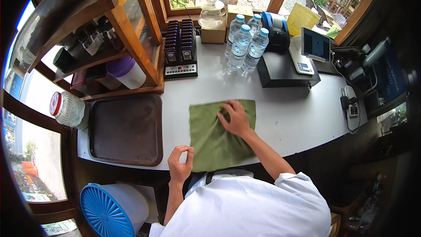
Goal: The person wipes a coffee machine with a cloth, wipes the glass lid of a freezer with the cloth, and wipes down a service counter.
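Work surface: white counter. A green cloth is lying on it in front of you, its near edge reaching the counter's front edge.

Right hand: you are resting it on the upper right part of the cloth, palm down. Your fingers are bending, with thumb and fingers standing apart; creases are running through the fabric below them.

Left hand: you are holding it at the cloth's left edge, low down. Your thumb and forefinger are meeting at the tips; whether they are pinching any fabric, I cannot tell.

Left of the cloth: a dark brown tray is lying flat, and a red-lidded jar is leaning beyond its left side. Below the counter, a white container with a blue lid is showing.

Beyond the cloth: four water bottles are standing upright in a cluster. A rack of black devices is standing to their left; a black box is sitting to their right, with a tablet standing near its far right side.
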### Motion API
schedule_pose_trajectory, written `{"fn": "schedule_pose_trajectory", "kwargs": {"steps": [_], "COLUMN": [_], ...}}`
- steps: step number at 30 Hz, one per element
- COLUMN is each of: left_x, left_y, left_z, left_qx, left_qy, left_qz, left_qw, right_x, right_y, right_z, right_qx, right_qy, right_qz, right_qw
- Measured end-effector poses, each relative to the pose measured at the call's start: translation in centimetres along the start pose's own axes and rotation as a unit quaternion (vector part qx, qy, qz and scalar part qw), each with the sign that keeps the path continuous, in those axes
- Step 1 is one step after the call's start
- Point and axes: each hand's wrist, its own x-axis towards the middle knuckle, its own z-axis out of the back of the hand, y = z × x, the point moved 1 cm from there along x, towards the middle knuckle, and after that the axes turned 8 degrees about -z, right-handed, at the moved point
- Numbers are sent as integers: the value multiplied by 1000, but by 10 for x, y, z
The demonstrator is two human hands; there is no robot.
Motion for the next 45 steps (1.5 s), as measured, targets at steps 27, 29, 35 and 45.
{"fn": "schedule_pose_trajectory", "kwargs": {"steps": [27, 29, 35, 45], "left_x": [-17, -14, -6, -5], "left_y": [22, 22, 25, 25], "left_z": [38, 38, 41, 57], "left_qx": [-32, -42, -72, -88], "left_qy": [-31, -21, 11, 57], "left_qz": [18, 18, -8, -19], "left_qw": [999, 999, 997, 994], "right_x": [74, 58, -6, 20], "right_y": [31, 48, 93, 74], "right_z": [-51, -66, -49, -76], "right_qx": [-241, -253, -218, -270], "right_qy": [54, 63, 175, 66], "right_qz": [-21, 50, 152, -3], "right_qw": [969, 964, 948, 961]}}
